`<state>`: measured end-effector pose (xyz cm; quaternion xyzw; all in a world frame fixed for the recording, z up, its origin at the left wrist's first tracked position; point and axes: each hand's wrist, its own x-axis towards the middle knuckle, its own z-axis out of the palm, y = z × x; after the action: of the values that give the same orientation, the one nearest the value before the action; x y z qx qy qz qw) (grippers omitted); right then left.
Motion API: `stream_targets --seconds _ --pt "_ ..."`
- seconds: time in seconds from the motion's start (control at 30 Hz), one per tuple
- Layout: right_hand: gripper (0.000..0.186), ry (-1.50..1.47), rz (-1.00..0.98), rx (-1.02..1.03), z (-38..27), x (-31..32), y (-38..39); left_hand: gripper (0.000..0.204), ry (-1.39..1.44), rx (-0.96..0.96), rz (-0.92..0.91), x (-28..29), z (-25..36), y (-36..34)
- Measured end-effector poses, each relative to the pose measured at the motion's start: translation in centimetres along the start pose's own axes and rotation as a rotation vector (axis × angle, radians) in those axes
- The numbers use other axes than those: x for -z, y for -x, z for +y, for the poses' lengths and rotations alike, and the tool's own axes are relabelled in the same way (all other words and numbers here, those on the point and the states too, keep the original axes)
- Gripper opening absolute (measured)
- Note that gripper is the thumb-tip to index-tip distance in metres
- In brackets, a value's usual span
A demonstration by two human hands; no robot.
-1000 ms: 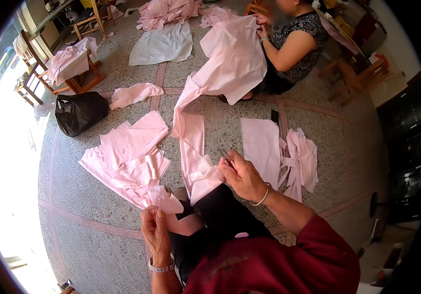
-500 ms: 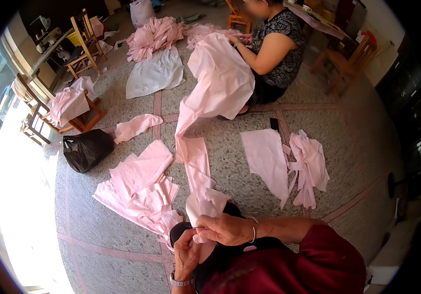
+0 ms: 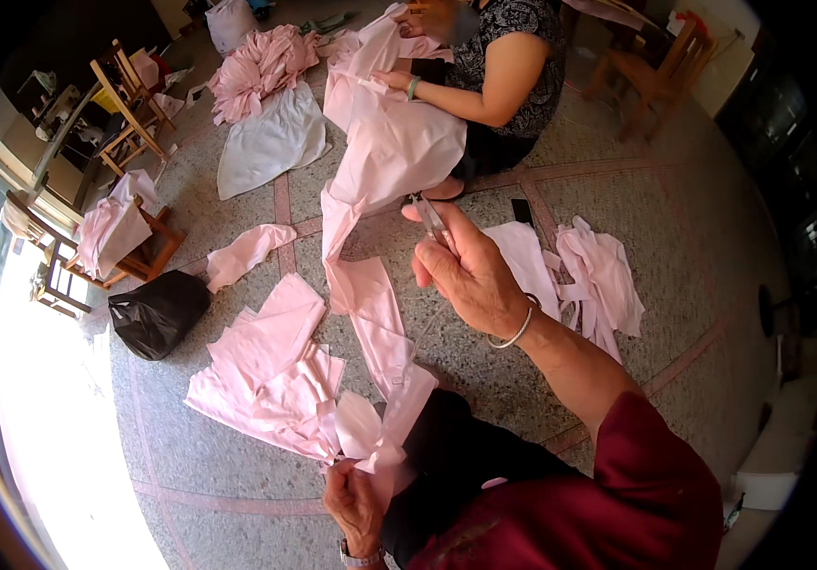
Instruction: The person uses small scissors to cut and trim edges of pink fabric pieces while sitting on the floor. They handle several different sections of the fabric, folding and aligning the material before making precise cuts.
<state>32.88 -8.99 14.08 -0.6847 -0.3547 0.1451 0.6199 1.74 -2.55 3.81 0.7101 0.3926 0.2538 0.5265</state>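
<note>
My left hand point(image 3: 355, 505) is closed near the bottom of the view, pinching the edge of a pink cloth piece point(image 3: 385, 446) over my lap. My right hand point(image 3: 473, 275) is raised and stretched forward, away from the left. Its fingers wrap round small metal thread snips point(image 3: 435, 226) that point up and away from me. The pink cloth runs from my lap forward as a long strip point(image 3: 368, 285) over the floor. It joins a wide pink sheet point(image 3: 394, 142) that a person seated opposite handles with both hands.
Pink cut pieces point(image 3: 261, 370) lie heaped at left beside a black plastic bag point(image 3: 159, 313). More pink cloth point(image 3: 598, 275) and a dark phone point(image 3: 522, 211) lie at right. Wooden chairs point(image 3: 128, 104) and a large pink pile point(image 3: 261, 71) stand farther back.
My right hand has moved up and forward from beside my left hand, carrying the snips. My left hand stays on the cloth, slightly lower. The other person's hands have spread the pink sheet higher.
</note>
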Motion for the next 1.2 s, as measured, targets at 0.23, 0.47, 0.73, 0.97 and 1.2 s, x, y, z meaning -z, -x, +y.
stream_targets --seconds 0.23,0.47,0.73,0.97,1.2 --pt "0.046 0.175 -0.208 -0.061 3.4 -1.8 0.0 0.014 -0.053 -0.025 -0.014 0.3 0.4 -0.7" --pt "0.054 0.123 -0.441 0.223 -5.6 -6.8 -4.2 0.011 -0.201 -0.041 0.009 1.2 1.2 -0.6" --pt "0.024 0.135 -0.709 0.216 4.9 -14.8 -0.2 0.012 -0.197 -0.070 0.070 1.1 0.4 0.1" --pt "0.031 -0.287 -1.057 -0.232 2.7 -9.8 7.3 0.016 -0.148 -0.101 0.075 1.6 1.1 -1.3" --pt "0.026 -0.113 -0.982 -0.022 3.6 -8.2 8.9 0.013 -0.148 -0.126 0.041 2.1 2.8 -0.1"
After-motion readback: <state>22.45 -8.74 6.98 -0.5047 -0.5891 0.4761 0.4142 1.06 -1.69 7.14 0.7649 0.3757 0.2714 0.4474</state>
